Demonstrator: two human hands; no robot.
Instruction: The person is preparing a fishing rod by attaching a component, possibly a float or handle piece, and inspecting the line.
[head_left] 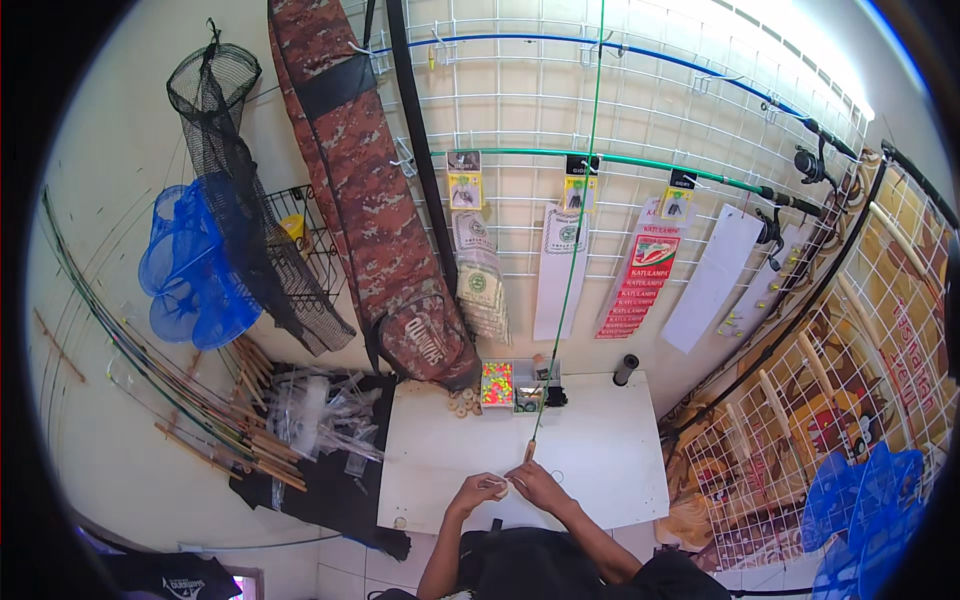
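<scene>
My left hand (477, 491) and my right hand (533, 484) meet over the near edge of a small white table (600, 450). Both pinch something tiny and pale between their fingertips; I cannot tell what it is. A thin green fishing rod (572, 270) rises from just above my right hand, its brown butt end (529, 452) near my fingers, and runs up past the wire wall grid. Whether a hand grips the rod is unclear.
At the table's far edge sit a compartment box of bright beads (497, 384), small rings (462, 402) and a black cylinder (625, 369). A camouflage rod bag (365, 190), nets (195, 265), packets and rods hang on the wall. Bundled rods (200, 400) lean at left.
</scene>
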